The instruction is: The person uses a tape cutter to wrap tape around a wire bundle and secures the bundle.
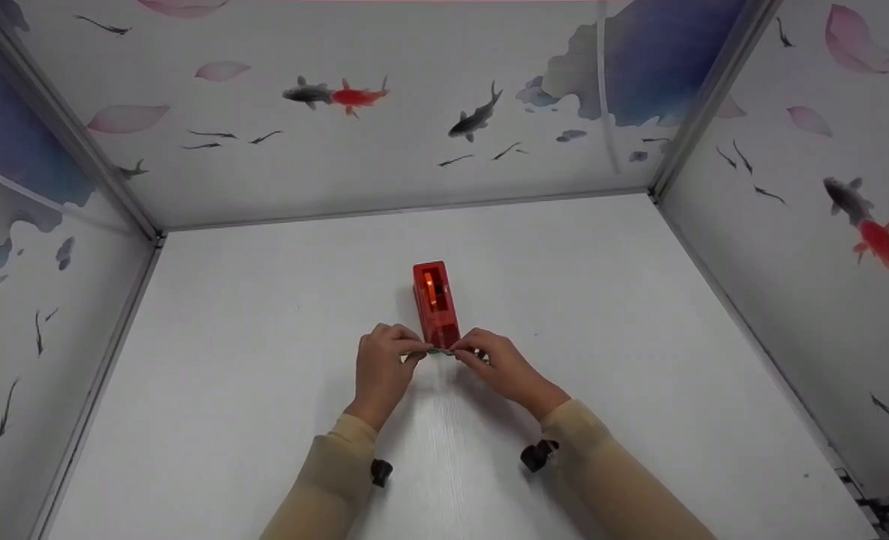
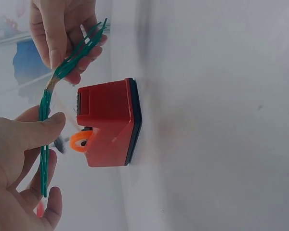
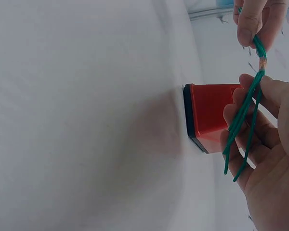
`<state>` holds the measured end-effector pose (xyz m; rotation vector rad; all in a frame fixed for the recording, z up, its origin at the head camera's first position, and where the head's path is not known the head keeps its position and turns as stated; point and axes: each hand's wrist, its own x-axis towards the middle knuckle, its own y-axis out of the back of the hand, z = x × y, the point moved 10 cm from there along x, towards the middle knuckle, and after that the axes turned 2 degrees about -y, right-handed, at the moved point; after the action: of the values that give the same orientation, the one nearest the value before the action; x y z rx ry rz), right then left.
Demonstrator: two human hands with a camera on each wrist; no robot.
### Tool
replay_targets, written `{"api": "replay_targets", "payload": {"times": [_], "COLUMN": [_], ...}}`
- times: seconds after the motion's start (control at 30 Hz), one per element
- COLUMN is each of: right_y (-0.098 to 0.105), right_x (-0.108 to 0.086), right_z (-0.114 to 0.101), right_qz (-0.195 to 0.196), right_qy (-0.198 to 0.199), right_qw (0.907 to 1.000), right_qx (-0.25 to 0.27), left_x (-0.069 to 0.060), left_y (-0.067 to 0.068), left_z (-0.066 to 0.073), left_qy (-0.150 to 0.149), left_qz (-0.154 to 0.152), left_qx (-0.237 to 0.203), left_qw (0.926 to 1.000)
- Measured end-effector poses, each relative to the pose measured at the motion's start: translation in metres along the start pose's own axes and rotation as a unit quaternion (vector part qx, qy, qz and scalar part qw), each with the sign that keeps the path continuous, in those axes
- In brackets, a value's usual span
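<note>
While the red tape dispenser [image 2: 108, 113] stands on the white surface [image 1: 602, 285], the left hand [image 1: 384, 367] is positioned left of its near end. Left grip: thumb pressed to fingers, pinching the green wire bundle [image 2: 45, 101]; the lower fingers are bent and spaced apart. Just before the dispenser's near end, the copper-coloured joint [image 2: 51, 84] spans the gap between the hands. Right of that end, the right hand [image 1: 508, 371] pinches the bundle's other side, remaining fingers curved behind loose strands. Fingers conceal portions of the bundle. Contact between wires and dispenser cannot be determined. Individual strands are indistinct in the head view.
</note>
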<state>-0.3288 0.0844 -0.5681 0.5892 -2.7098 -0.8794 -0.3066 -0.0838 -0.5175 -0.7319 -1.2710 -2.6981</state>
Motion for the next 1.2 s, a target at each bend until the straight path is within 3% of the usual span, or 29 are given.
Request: {"api": "replay_targets", "payload": {"times": [0.17,0.4,0.6,0.83,0.97,1.1,1.2], "right_y": [0.0,-0.001,0.001,0.011,0.016,0.018,0.02], "right_x": [0.0,0.001,0.001,-0.001,-0.005,-0.009,-0.011], "right_z": [-0.002,0.005,0.005,-0.008,-0.019,-0.029,-0.034], "right_qz": [0.003,-0.004,0.004,0.04,0.066,0.086,0.1], "right_qy": [0.005,-0.026,-0.024,0.027,0.069,0.101,0.12], "right_qw": [1.0,0.9992,0.9987,0.9987,0.9951,0.9873,0.9817], "right_qx": [-0.004,0.029,0.044,0.019,-0.027,-0.087,-0.11], "left_x": [0.0,-0.001,-0.001,-0.003,-0.005,-0.004,-0.002], "left_y": [0.0,-0.003,-0.003,0.002,0.006,0.008,0.003], "left_z": [0.0,-0.001,0.007,0.014,0.019,0.017,0.01], "left_qy": [-0.004,0.003,-0.028,-0.048,-0.064,-0.033,0.015], "left_qz": [0.002,0.002,0.011,0.02,0.028,0.026,-0.017], "left_qx": [0.009,0.016,0.025,0.039,0.065,0.091,0.113], "left_qw": [1.0,0.9999,0.9992,0.9979,0.9954,0.995,0.9933]}}
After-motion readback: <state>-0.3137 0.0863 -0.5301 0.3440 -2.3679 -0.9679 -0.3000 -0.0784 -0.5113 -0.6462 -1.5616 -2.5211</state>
